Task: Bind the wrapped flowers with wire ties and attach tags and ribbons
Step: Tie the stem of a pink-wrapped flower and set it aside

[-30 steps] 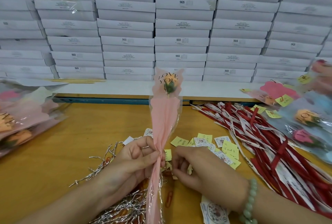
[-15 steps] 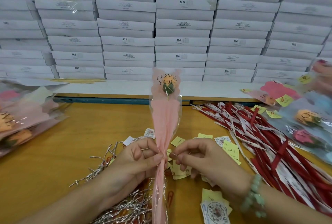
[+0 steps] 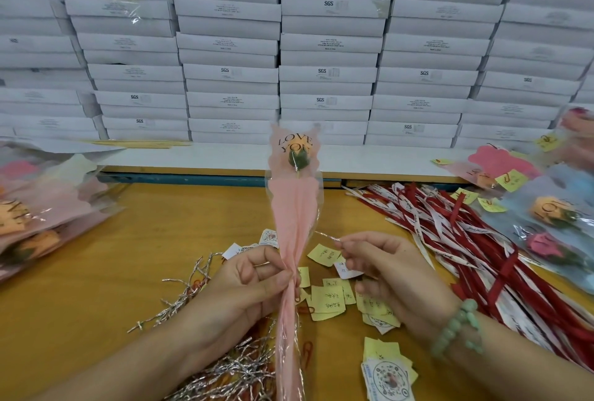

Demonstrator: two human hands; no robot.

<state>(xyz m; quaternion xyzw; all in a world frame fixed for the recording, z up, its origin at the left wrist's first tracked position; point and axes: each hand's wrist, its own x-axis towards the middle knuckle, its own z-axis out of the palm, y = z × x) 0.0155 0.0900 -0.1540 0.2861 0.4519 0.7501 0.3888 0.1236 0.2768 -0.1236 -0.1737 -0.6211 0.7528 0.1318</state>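
Yellow wooden table (image 3: 96, 272) before a wall of stacked white boxes (image 3: 326, 44), with one wrapped flower held between two hands.
The pink paper-and-cellophane wrapped rose (image 3: 294, 208) stands upright. The left hand (image 3: 247, 288) clenches its gathered neck. Just beside it, the right hand (image 3: 385, 269) pinches the end of a thin silver wire tie (image 3: 326, 235) that runs toward the wrap. Small yellow paper tags (image 3: 326, 302) lie beneath.

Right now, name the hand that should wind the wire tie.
Right. The right hand pinches the wire tie by its free end; the left hand is occupied gripping the wrapped flower.
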